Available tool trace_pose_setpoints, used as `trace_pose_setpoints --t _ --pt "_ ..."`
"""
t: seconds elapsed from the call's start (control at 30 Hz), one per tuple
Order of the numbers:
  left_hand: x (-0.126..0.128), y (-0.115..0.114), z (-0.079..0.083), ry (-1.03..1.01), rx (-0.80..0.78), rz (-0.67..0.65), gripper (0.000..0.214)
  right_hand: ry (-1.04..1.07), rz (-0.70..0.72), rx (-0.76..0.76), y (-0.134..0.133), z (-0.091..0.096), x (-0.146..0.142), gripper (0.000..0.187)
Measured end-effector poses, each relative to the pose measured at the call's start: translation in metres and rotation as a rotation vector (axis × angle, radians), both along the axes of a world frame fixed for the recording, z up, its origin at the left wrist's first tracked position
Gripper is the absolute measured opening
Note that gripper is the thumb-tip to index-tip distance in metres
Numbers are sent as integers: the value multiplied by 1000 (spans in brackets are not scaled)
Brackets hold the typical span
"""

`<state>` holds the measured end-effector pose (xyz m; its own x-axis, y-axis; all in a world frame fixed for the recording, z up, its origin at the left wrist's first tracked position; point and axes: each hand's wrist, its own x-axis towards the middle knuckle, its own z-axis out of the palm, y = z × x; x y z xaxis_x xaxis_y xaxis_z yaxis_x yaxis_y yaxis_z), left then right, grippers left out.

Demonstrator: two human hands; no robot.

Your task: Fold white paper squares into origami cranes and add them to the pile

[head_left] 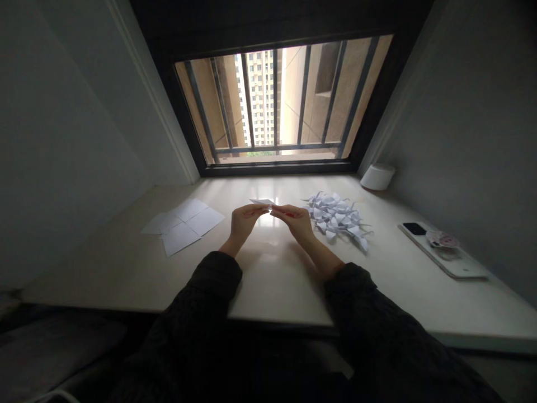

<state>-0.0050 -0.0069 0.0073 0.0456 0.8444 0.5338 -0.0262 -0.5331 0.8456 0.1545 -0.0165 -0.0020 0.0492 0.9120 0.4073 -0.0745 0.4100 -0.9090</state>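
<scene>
Both my hands are raised a little above the pale desk (272,280), meeting at its middle. My left hand (244,220) and my right hand (296,219) each pinch one small folded piece of white paper (262,202) between fingertips and thumb. The paper pokes out above the fingers. A heap of several folded white paper figures (337,218) lies just right of my right hand. A few flat white paper sheets (184,224) lie to the left of my left hand. Dark sleeves cover both forearms.
A barred window (277,101) stands behind the desk. A white round object (377,176) sits at the back right corner. A white phone (444,252) with a small round thing on it lies near the right wall. Walls close in on both sides.
</scene>
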Motion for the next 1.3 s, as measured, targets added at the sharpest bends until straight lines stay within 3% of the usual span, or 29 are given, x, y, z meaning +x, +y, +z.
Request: trace_pose_setpoints --t 0.57,1.0,1.3 --pt "5 -3 -9 -18 4 150 21 -6 -35 -9 0 -1 0 20" --pt "9 1 -10 -189 -212 97 24 65 -61 -31 -2 1 -4 22" --pt "11 -3 -10 -182 -206 82 26 212 -31 -155 -5 1 -8 30"
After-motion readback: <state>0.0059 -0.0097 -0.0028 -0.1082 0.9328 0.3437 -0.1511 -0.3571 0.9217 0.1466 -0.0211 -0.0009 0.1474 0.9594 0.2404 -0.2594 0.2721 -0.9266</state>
